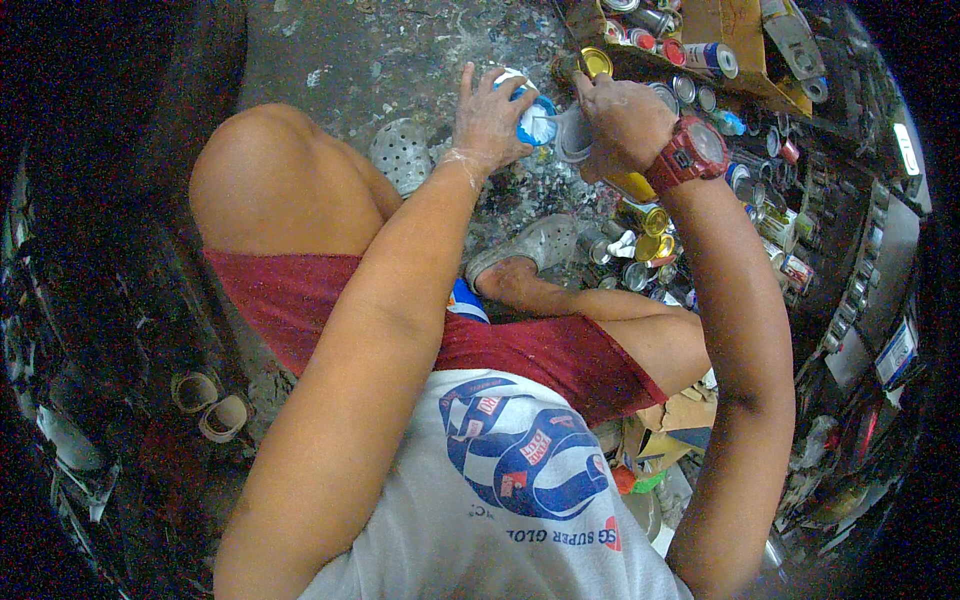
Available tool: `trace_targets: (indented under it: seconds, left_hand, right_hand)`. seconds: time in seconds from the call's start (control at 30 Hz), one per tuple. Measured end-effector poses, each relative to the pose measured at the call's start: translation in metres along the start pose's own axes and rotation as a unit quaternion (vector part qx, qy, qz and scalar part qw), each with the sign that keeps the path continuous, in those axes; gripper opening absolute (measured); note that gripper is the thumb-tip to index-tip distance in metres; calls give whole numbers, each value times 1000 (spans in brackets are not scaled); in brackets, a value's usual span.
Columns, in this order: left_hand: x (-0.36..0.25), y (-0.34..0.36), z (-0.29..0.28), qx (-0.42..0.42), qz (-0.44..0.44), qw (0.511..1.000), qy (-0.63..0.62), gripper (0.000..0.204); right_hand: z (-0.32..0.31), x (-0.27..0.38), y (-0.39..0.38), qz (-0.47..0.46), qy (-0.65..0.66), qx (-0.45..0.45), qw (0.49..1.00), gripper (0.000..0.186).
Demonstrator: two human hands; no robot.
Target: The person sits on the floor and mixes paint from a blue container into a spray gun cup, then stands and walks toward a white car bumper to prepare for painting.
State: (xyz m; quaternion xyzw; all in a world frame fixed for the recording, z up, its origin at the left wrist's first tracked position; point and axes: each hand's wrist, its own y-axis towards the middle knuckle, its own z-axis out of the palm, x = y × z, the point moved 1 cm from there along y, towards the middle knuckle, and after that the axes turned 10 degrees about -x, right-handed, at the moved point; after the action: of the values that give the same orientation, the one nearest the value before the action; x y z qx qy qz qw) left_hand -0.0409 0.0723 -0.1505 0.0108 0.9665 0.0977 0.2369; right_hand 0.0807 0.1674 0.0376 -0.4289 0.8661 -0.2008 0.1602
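Note:
My left hand (492, 125) is wrapped round a small blue-and-white container (524, 98), tilted so its blue-rimmed mouth faces right. White material (537, 126) shows at that mouth. Just to the right, my right hand (628, 125) grips a greyish, cup-like thing (573, 138) with its edge close to the container's mouth. Whether the two touch, I cannot tell. My right fingers are curled and partly hide what they hold. A red watch (693, 153) sits on my right wrist.
Several cans stand about on the floor at right, among them a gold-lidded can (656, 247). A cardboard box (745, 82) of cans is at the far right. The floor (370, 60) is paint-spattered. Below my hands are my grey clogs (540, 243). Two cups (224, 418) stand at left.

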Motion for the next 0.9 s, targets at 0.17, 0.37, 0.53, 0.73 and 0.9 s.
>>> trace_targets:
  seconds: [0.17,0.37,0.53,0.73,0.9]
  left_hand:
    - [1,0,0,-1,0,1000,0,80]
    - [0,0,0,-6,2,1000,-3,80]
    - [0,0,-1,-2,-1,1000,-4,80]
    - [0,0,-3,14,-6,1000,-9,80]
    - [-4,1,-13,45,-15,999,-13,83]
  right_hand:
    - [9,-4,0,-20,-1,-31,999,109]
    - [12,-5,0,-26,-16,-43,999,105]
    - [7,-2,-1,-24,-21,-33,999,102]
    - [11,-4,3,-27,-4,-27,999,97]
    - [12,-2,7,-23,-17,-15,999,89]
